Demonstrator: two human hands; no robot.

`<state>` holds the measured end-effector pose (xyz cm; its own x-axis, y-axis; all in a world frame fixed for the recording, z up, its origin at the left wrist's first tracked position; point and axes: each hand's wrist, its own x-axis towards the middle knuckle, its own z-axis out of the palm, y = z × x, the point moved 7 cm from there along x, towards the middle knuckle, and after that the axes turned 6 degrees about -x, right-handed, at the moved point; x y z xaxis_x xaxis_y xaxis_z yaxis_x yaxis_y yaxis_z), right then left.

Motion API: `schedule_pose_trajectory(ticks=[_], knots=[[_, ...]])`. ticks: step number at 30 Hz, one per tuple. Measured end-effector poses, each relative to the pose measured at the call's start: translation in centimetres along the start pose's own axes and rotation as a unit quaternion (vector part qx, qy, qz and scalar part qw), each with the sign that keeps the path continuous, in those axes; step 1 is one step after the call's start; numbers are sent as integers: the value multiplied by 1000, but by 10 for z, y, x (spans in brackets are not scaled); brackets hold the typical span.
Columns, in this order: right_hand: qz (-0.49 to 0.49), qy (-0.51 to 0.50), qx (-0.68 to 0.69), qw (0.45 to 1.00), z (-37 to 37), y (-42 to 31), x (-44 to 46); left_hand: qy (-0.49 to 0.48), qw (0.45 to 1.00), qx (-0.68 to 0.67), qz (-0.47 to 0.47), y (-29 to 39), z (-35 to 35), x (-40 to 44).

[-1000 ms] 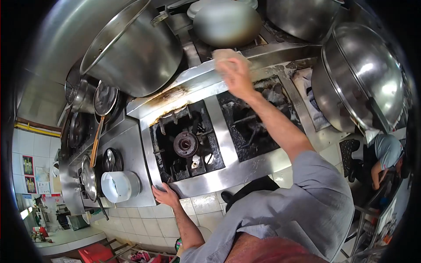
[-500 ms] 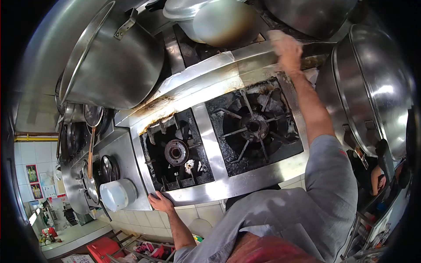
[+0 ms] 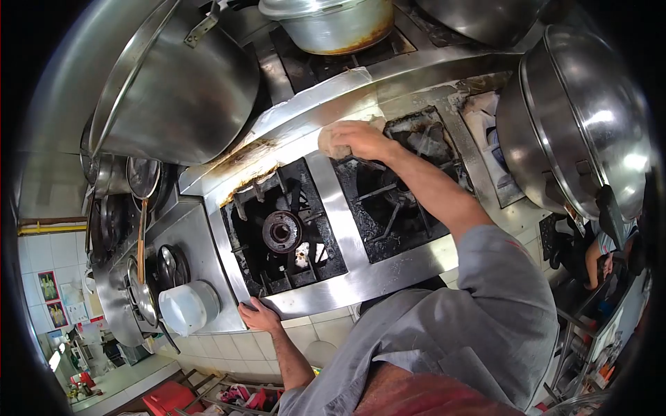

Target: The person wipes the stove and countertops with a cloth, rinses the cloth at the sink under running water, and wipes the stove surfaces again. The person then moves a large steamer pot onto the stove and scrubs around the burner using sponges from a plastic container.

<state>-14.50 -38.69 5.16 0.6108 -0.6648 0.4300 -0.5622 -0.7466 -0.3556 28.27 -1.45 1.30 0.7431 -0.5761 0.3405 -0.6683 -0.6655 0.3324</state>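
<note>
Right hand (image 3: pixel 357 137) is gripping a beige cloth (image 3: pixel 329 144), fingers closing over it. Cloth is sitting at the far side of the steel stove top (image 3: pixel 340 201), by the far end of the divider strip, between left burner (image 3: pixel 282 232) and right burner (image 3: pixel 409 191), just near of the raised steel ledge (image 3: pixel 291 114). Right forearm is crossing over the right burner. Part of the cloth is hiding under the hand.

Left hand (image 3: pixel 259 316) is resting on the near left corner of the stove; no object is showing in it. Whether it is gripping the edge, cannot tell.

Around: big steel pot (image 3: pixel 180 83) is standing far left, beyond the ledge. Lidded pot (image 3: pixel 336 31) with brown staining low on its side is sitting far centre. Another dark steel pot (image 3: pixel 482 17) is standing far right, partly out of view. Large shiny steel vessels (image 3: pixel 590 118) are crowding the right side of the stove. White translucent container (image 3: pixel 186 307) is sitting on the left counter, near side; dark pan (image 3: pixel 173 265) is lying just beyond it. Wooden-handled strainer or pan (image 3: pixel 143 177) is lying farther left, type unclear. Burnt brown marks are showing along the left burner's far edge. Co-worker (image 3: pixel 607 249) is bending at far right edge, partly hidden.
</note>
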Motion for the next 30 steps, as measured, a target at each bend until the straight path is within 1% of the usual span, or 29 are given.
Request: schedule_pose_trajectory(ticks=[1, 2, 3, 4, 5, 6, 7, 8, 9, 10, 11, 13, 14, 15, 17, 18, 19, 20, 21, 22, 24, 26, 27, 28, 29, 30], knots=[[4, 0, 1, 1000, -3, 8, -3, -2, 1000, 1, 8, -1, 2, 0], [133, 0, 135, 982, -4, 36, -7, -3, 1000, 4, 12, -3, 4, 2], [257, -1, 265, 930, -4, 62, -14, -2, 1000, 8, 10, -5, 8, 1], [218, 13, 152, 964, -21, 87, -29, -1, 1000, 15, 8, -9, 7, 2], [41, 17, -47, 998, -32, 106, -44, -3, 1000, 18, 11, -7, 5, 4], [351, -24, 212, 912, -65, 123, -68, -4, 1000, 17, 11, -3, 5, 3], [331, 0, 119, 936, -77, 155, -93, -5, 1000, 17, 9, 0, 4, 1], [317, 27, 20, 948, -88, 187, -117, -5, 1000, 20, 7, 0, 3, 0], [416, 82, 40, 905, -112, 200, -138, -5, 1000, 25, 3, 0, 3, 0], [503, 150, 66, 849, -135, 211, -162, -5, 1000, 30, -1, 0, 3, 0], [424, -32, -262, 866, -148, 234, -168, -5, 999, 33, -5, -1, 3, 0], [543, -87, -335, 765, -180, 225, -183, 0, 1000, 27, -5, 0, 3, -1], [542, -86, -338, 765, -192, 206, -175, 3, 1000, 27, 1, 0, 2, -1], [490, -93, -340, 797, -197, 179, -154, 0, 1000, 24, -1, 0, 0, -1], [487, 109, -208, 841, -198, 150, -132, 2, 1000, 27, 0, 3, 0, -2], [397, 140, -257, 870, -177, 145, -120, 3, 1000, 25, 1, 1, 2, 0], [315, 139, -181, 921, -176, 85, -89, 2, 1000, 26, 3, -3, 4, 0], [220, 156, -187, 945, -150, 69, -74, 1, 1000, 26, 6, -4, 5, 1], [255, 143, 56, 955, -114, 65, -61, 5, 1000, 28, 6, -1, 3, 0], [133, 67, 86, 985, -64, 68, -45, 2, 1000, 25, 9, -2, 4, -1], [62, -53, -74, 994, -27, 51, -39, 6, 999, 32, 24, -6, 6, 0], [48, 20, -54, 997, -49, 86, -55, 8, 999, 40, 26, -5, 7, 1], [191, -28, 89, 977, -56, 132, -72, 7, 999, 34, 22, -7, 8, 1], [341, -38, 211, 915, -65, 175, -96, 4, 999, 27, 20, -9, 8, 2], [383, -5, 123, 916, -85, 193, -116, 4, 1000, 27, 13, -8, 8, 1], [429, 24, 36, 902, -105, 210, -138, 4, 1000, 25, 13, -6, 7, -1]])
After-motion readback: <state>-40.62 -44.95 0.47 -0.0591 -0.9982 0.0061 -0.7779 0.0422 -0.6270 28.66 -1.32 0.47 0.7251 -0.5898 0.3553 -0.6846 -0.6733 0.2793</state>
